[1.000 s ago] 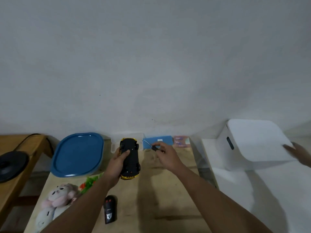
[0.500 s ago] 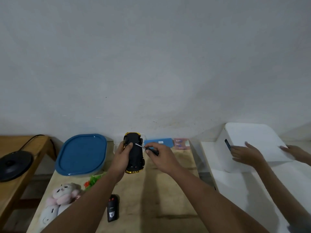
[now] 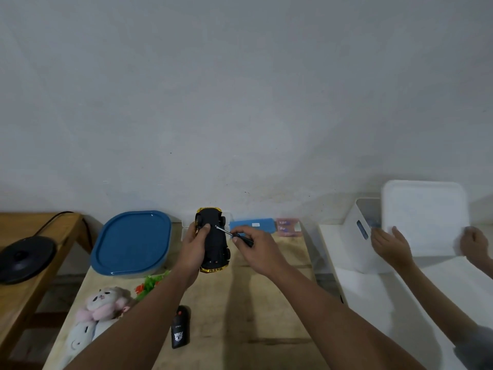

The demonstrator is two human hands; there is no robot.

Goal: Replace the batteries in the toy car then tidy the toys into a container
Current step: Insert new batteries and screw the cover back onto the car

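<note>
A yellow toy car (image 3: 214,241) is held upside down above the wooden table, its black underside facing me. My left hand (image 3: 196,244) grips it along its left side, thumb on the underside. My right hand (image 3: 253,245) holds a small black-handled screwdriver (image 3: 234,235), whose metal tip touches the car's underside. A container with a blue lid (image 3: 132,243) stands at the back left. A black remote control (image 3: 181,327) lies near the front. A plush toy (image 3: 90,316) and a green and red toy (image 3: 149,284) lie at the left.
A blue flat pack (image 3: 252,225) and a pink pack (image 3: 288,227) lie by the wall. On the white table to the right, another person's hands (image 3: 392,244) lift the lid (image 3: 424,217) off a white box (image 3: 354,236). A black round object (image 3: 25,257) rests on a side table.
My hands raised the car slightly, and my right hand brought the screwdriver tip onto its underside. The other person's hands lifted the white box's lid up and to the right.
</note>
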